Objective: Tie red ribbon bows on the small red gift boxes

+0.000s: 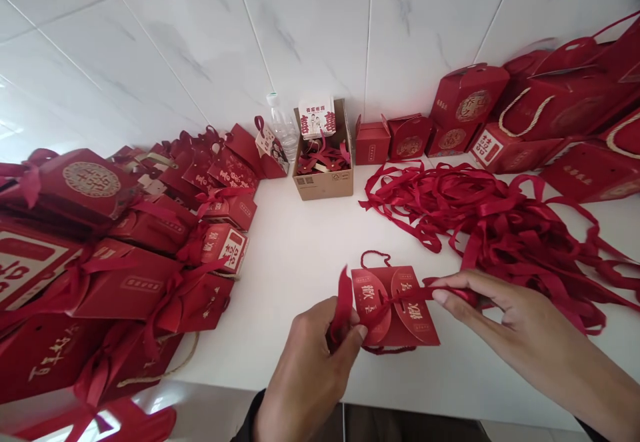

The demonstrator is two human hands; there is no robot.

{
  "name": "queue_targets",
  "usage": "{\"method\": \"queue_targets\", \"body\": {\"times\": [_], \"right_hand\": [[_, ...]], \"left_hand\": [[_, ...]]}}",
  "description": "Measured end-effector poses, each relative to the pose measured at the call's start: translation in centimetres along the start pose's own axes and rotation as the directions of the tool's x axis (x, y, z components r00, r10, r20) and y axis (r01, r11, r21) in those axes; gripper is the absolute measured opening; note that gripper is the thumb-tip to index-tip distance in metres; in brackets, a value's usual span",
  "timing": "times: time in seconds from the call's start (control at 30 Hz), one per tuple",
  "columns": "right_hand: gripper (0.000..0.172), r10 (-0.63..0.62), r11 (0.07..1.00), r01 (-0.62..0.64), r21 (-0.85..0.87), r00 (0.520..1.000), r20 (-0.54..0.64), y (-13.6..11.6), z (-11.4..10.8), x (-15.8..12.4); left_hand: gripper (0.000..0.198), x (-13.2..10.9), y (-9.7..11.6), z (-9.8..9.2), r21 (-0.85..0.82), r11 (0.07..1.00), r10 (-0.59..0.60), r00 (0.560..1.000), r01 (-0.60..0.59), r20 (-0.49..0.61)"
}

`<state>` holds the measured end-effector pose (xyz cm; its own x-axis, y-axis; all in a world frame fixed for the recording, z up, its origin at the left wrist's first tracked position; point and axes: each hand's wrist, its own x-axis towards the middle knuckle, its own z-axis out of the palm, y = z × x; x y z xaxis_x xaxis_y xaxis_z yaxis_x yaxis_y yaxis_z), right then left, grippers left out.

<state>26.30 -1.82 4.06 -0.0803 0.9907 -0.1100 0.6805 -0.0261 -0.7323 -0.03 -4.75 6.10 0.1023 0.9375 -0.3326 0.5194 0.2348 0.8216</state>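
Note:
A small red gift box point(373, 325) with gold lettering sits on the white table in front of me, seen from above. Its two rounded top flaps meet in the middle, and a dark red cord handle point(376, 255) shows at its far edge. A red ribbon point(387, 303) passes through the slots in the flaps and crosses there. At the box's left side my left hand point(320, 355) pinches one ribbon end, whose tip stands up above the fingers. To the right, my right hand point(493, 312) pinches the other end between thumb and fingers, drawn out sideways.
A pile of loose red ribbons point(450, 195) lies right. Many finished red boxes point(125, 275) are stacked left. An open cardboard box point(325, 187) and a clear bottle point(283, 125) stand at the tiled wall. More red boxes point(467, 95) line the back right. The table edge point(240, 387) runs in front.

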Motion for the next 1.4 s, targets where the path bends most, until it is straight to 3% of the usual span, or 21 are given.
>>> {"method": "queue_targets", "body": {"times": [0.17,0.23,0.3,0.37,0.4,0.5,0.6,0.67,0.73,0.83,0.9,1.03,1.1,1.23,1.3,1.4], "right_hand": [[0.044,0.022,1.000,-0.021,0.010,0.999,-0.033,0.5,0.0,-0.1],[0.043,-0.036,0.999,0.035,-0.015,0.997,-0.066,0.9,0.1,-0.2],[0.043,-0.103,0.992,0.092,-0.090,0.987,-0.121,1.4,0.3,-0.2],[0.045,-0.161,0.973,0.129,-0.194,0.974,-0.161,1.9,0.5,-0.2],[0.047,-0.185,0.960,0.142,-0.242,0.969,-0.167,2.1,0.6,-0.3],[0.058,-0.177,0.936,0.124,-0.330,0.975,-0.133,2.7,0.8,-0.5],[0.071,-0.120,0.930,0.066,-0.360,0.984,-0.130,2.5,0.8,-0.8],[0.074,-0.137,0.929,0.079,-0.361,0.981,-0.138,2.1,0.9,-0.8],[0.072,-0.194,0.932,0.142,-0.334,0.973,-0.126,1.4,1.0,-0.7],[0.058,-0.265,0.935,0.227,-0.273,0.958,-0.111,0.6,1.3,-0.4],[0.050,-0.300,0.928,0.257,-0.269,0.945,-0.131,0.5,1.3,-0.3],[0.042,-0.395,0.885,0.314,-0.344,0.898,-0.195,1.2,1.2,-0.4],[0.036,-0.402,0.885,0.330,-0.329,0.898,-0.182,1.3,0.9,-0.6],[0.032,-0.241,0.965,0.235,-0.117,0.969,-0.045,0.1,0.2,-1.2],[0.035,-0.124,0.992,0.124,-0.004,0.992,0.029,-1.3,-0.2,-1.5],[0.041,-0.029,0.995,0.025,0.092,0.999,0.040,-3.3,-0.5,-1.6]], "left_hand": [[0.035,0.3,-1.3,-0.6,-0.071,0.997,0.007,1.000,-0.007,0.011],[0.035,0.3,-1.6,-0.7,-0.229,0.973,0.012,1.000,-0.007,0.020],[0.038,0.2,-1.7,-0.6,-0.457,0.889,0.022,1.000,-0.017,0.006],[0.060,0.2,-1.9,-0.3,-0.615,0.788,0.013,1.000,-0.026,-0.026],[0.069,0.3,-2.0,-0.2,-0.618,0.786,-0.006,0.998,-0.036,-0.065],[0.057,0.5,-3.0,-0.2,-0.285,0.958,-0.064,0.957,-0.020,-0.284],[0.036,0.4,-4.1,-0.4,0.054,0.998,0.044,0.885,-0.022,-0.464],[0.036,0.1,-4.3,-0.4,0.154,0.979,0.186,0.884,-0.131,-0.430],[0.044,-0.1,-3.9,-0.2,0.241,0.936,0.325,0.895,-0.258,-0.305],[0.028,0.2,-3.0,0.3,0.301,0.886,0.413,0.895,-0.352,-0.169],[0.019,0.6,-2.7,0.5,0.302,0.880,0.429,0.886,-0.366,-0.175],[0.015,1.1,-2.5,0.3,0.322,0.884,0.431,0.856,-0.338,-0.284],[0.017,1.1,-2.4,0.1,0.318,0.900,0.401,0.854,-0.299,-0.331],[0.031,1.2,-1.0,-0.1,0.157,0.961,0.270,0.891,-0.227,-0.364],[0.038,1.4,0.1,0.1,-0.010,0.971,0.223,0.921,-0.238,-0.319],[0.035,1.7,1.5,0.8,-0.262,0.930,0.201,0.953,-0.258,-0.225]]}}
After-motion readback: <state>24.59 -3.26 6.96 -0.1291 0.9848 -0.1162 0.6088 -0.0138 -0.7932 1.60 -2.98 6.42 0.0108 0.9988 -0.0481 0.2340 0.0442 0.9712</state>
